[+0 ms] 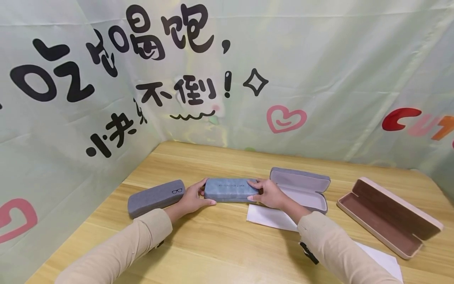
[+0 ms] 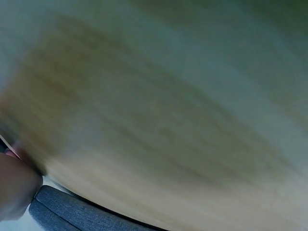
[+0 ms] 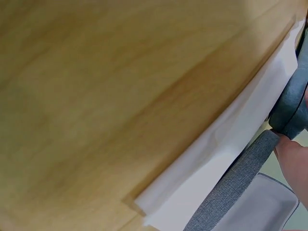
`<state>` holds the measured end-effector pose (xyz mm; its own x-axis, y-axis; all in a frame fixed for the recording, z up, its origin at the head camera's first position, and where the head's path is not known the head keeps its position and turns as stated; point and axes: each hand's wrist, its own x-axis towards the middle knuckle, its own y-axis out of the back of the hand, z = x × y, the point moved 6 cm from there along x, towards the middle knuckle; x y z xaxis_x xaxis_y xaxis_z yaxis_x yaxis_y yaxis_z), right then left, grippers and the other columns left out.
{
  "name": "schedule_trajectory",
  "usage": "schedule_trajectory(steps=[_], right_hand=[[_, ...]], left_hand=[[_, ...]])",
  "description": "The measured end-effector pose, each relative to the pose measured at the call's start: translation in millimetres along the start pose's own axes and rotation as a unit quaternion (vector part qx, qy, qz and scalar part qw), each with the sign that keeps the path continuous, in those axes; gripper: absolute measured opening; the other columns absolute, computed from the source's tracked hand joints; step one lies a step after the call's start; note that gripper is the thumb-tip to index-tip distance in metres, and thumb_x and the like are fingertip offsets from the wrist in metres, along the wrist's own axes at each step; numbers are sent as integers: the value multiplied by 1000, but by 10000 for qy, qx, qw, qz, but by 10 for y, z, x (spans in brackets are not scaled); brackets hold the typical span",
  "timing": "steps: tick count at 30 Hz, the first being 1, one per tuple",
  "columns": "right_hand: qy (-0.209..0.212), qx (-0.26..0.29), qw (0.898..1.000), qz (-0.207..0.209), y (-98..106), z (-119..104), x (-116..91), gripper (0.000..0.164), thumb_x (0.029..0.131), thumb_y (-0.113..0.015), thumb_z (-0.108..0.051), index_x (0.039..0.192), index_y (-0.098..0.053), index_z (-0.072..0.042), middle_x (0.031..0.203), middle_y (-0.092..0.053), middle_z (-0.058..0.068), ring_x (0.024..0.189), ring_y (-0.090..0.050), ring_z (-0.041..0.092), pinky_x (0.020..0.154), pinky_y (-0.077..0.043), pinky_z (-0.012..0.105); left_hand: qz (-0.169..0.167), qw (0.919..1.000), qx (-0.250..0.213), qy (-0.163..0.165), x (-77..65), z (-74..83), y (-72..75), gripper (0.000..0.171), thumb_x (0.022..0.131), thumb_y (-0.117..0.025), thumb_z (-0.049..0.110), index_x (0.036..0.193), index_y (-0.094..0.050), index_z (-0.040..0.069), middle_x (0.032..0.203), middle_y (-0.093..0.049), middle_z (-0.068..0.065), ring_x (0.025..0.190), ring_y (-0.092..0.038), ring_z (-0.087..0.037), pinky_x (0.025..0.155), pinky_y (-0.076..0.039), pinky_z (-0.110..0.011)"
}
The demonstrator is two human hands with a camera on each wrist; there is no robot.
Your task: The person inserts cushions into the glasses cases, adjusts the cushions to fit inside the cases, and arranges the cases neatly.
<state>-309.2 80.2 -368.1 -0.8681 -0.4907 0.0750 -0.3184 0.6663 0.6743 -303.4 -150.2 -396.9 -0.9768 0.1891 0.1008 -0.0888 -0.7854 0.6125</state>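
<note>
A closed blue glasses case (image 1: pixel 227 188) with small lettering on its lid lies in the middle of the table, between both hands. My left hand (image 1: pixel 191 198) grips its left end, the thumb along the front and the fingers at the end and behind. At the other end, my right hand (image 1: pixel 271 193) holds the case with fingers on the lid and thumb at the front edge. Left of my left hand sits a closed grey glasses case (image 1: pixel 156 197) with a glasses symbol. An open grey case (image 1: pixel 301 189) with pale lining stands just behind my right hand.
An open pink case (image 1: pixel 390 217) with brown lining lies at the right. One white cloth (image 1: pixel 271 217) is under my right forearm, another (image 1: pixel 381 258) by the right sleeve. Printed fabric (image 1: pixel 319 79) hangs behind the wooden table (image 1: pixel 220 244).
</note>
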Motion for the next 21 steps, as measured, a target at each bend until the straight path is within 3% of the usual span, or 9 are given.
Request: schedule_trajectory(steps=[4,10,12,14,17,21], right_hand=[[-4,-66,10000,19,4,-16,-5,56,82,-69,-14,131,-48,2,141,-29,35,52,-49,17,104,-12,68],[-38,-130,9999,98,16,-22,-7,56,80,-71,-12,129,-50,2,141,-32,34,58,-50,16,104,-14,68],[-85,-133,9998,110,14,-16,-2,56,79,-72,-11,129,-50,2,141,-32,34,53,-49,18,99,-33,56],[-148,-119,9998,108,8,-12,6,56,79,-72,-11,128,-51,1,140,-33,33,53,-49,16,86,-42,42],[-187,-51,9998,84,-6,-23,33,55,78,-73,-10,127,-52,2,140,-34,33,52,-45,14,61,-36,27],[-212,31,9997,113,-14,-32,72,55,77,-74,-9,126,-53,2,139,-35,33,52,-34,11,51,-29,23]], left_hand=[[66,10000,16,-3,-1,8,1,81,72,-79,14,140,-38,2,101,-57,-8,79,-46,-14,61,-37,-21],[188,9998,4,-60,3,13,-20,74,71,-79,11,135,-44,5,103,-57,-8,80,-45,-15,62,-36,-21],[179,9998,34,-11,3,20,-27,74,71,-79,11,136,-43,4,106,-57,-9,80,-46,-15,63,-37,-22],[109,9998,147,112,1,23,-33,76,73,-78,12,138,-39,4,111,-57,-10,83,-48,-16,68,-40,-25],[12,9987,354,368,2,29,-28,82,74,-78,13,141,-33,1,124,-54,-16,96,-55,-22,81,-46,-33],[-45,9969,563,548,16,73,-9,84,74,-77,10,142,-28,-3,135,-46,-23,118,-51,-34,96,-45,-42]])
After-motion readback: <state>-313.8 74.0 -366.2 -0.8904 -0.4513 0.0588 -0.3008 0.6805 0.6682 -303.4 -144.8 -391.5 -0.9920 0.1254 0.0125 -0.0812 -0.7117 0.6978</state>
